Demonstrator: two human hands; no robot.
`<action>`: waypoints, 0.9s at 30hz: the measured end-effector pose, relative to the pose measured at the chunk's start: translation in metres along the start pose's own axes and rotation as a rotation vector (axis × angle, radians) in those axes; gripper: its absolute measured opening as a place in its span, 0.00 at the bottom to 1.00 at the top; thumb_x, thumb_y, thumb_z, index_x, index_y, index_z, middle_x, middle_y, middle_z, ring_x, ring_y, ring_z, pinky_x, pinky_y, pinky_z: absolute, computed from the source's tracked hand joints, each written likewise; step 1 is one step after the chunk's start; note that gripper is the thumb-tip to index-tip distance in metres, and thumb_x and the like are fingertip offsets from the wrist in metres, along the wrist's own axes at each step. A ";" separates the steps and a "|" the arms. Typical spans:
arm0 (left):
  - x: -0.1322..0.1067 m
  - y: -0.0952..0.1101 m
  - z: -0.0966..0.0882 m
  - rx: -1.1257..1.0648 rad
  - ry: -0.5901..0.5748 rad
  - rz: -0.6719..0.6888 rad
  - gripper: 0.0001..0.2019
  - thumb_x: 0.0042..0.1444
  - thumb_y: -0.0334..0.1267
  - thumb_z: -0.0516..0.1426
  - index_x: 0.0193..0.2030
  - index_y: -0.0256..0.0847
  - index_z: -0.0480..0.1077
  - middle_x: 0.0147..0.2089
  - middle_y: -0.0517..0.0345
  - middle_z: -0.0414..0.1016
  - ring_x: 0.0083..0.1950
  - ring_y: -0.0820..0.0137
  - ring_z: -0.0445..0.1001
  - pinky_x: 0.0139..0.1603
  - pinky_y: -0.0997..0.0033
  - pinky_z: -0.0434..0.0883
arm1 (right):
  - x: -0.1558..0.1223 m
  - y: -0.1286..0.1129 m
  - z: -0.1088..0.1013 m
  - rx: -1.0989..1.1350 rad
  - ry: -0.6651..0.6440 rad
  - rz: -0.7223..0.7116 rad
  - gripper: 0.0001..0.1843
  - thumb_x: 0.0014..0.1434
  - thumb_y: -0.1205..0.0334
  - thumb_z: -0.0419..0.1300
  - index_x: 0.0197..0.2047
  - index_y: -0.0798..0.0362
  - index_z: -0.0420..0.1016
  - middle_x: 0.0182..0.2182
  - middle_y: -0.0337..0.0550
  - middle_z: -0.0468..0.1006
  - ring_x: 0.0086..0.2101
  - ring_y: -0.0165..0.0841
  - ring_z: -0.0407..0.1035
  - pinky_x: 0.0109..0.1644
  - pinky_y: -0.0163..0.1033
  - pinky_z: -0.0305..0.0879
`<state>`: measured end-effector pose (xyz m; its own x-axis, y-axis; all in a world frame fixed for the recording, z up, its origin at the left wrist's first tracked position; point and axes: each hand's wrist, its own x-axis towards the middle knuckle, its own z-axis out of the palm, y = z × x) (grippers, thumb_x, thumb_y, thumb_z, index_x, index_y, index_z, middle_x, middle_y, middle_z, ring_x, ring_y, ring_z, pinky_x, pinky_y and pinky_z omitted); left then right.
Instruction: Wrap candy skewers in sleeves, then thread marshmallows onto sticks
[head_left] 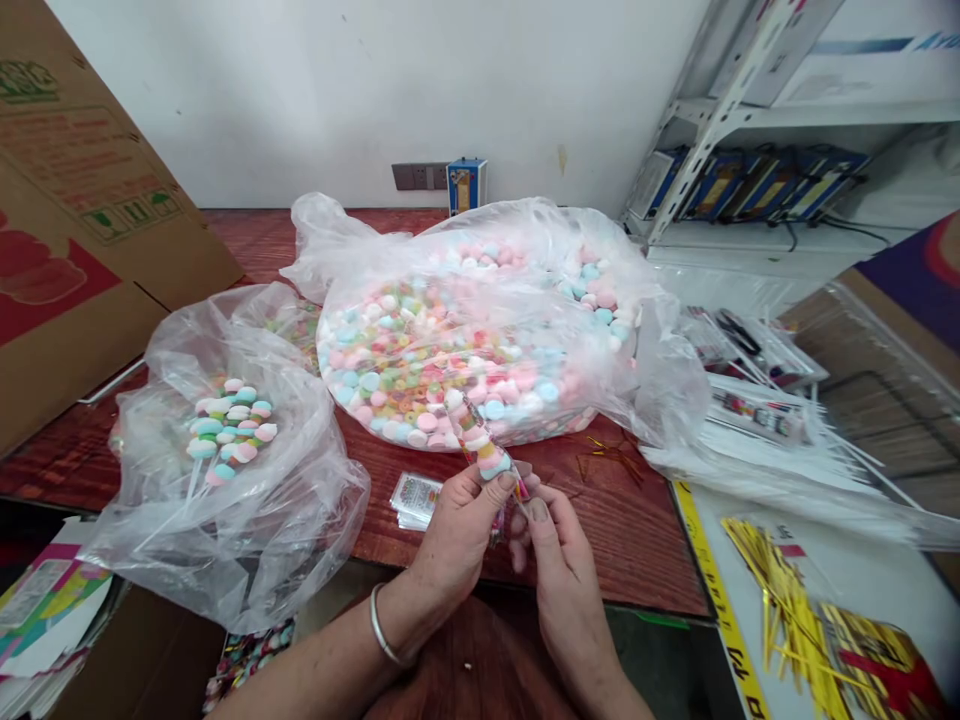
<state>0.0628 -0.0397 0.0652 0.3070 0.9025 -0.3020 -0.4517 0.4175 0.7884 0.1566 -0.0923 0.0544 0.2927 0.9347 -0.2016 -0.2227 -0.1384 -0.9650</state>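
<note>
Skewer: candy stick (475, 432) in a clear wrapper (523, 484), centre of frame, just below the middle; tilted, tip toward upper left, in front of the big bag.
Left hand: your left hand (459, 528) is closed around the skewer's lower part, thumb on top; no gap to speak of.
Right hand: your right hand (556, 540) has thumb and fingertips pinched together at the wrapper's lower end; other fingers curled, partly hidden.
Bracelet: silver band (385, 626) on your left wrist.
Big bag: clear bag (480, 330) of pastel candies across mid-frame.
Small bag: open clear bag (300, 490) at left, with candy sticks (229, 430) on it.
Cards: small stack (415, 498) on the table (630, 550), just left of your left hand.
Ties: a few loose gold ones (600, 450) right of the skewer; a bigger bunch (780, 590) at lower right.
Sticks: white ones (787, 462) bagged, right side.
Edges: carton (82, 200) upper left, shelf (750, 115) upper right.
</note>
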 end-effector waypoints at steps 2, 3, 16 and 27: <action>0.001 -0.002 0.001 0.025 0.032 0.021 0.14 0.55 0.43 0.65 0.45 0.38 0.80 0.34 0.55 0.80 0.31 0.72 0.73 0.35 0.74 0.70 | 0.000 0.000 -0.001 -0.154 0.075 -0.133 0.19 0.63 0.46 0.59 0.50 0.50 0.74 0.34 0.40 0.75 0.35 0.32 0.69 0.39 0.36 0.67; 0.001 -0.002 0.002 0.045 0.033 0.035 0.13 0.55 0.42 0.66 0.45 0.38 0.80 0.37 0.54 0.80 0.37 0.71 0.75 0.42 0.74 0.70 | 0.001 0.001 -0.001 -0.173 0.092 -0.163 0.17 0.63 0.47 0.60 0.47 0.50 0.74 0.37 0.41 0.75 0.38 0.33 0.69 0.43 0.37 0.68; 0.003 -0.005 -0.005 -0.097 -0.148 -0.227 0.20 0.53 0.50 0.65 0.45 0.34 0.80 0.22 0.57 0.72 0.17 0.75 0.66 0.16 0.77 0.63 | 0.006 0.012 -0.006 0.445 -0.190 0.297 0.15 0.59 0.49 0.65 0.39 0.51 0.71 0.21 0.27 0.58 0.19 0.23 0.50 0.24 0.29 0.56; 0.004 -0.004 -0.012 -0.105 -0.203 -0.339 0.24 0.55 0.50 0.64 0.55 0.36 0.76 0.22 0.58 0.71 0.20 0.71 0.71 0.20 0.76 0.68 | 0.006 0.015 0.003 0.735 -0.185 0.355 0.17 0.55 0.52 0.70 0.34 0.52 0.67 0.22 0.26 0.53 0.18 0.20 0.38 0.18 0.25 0.42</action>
<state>0.0557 -0.0368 0.0541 0.6079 0.6770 -0.4149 -0.3761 0.7057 0.6005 0.1525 -0.0876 0.0391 -0.0527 0.9232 -0.3806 -0.8413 -0.2464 -0.4811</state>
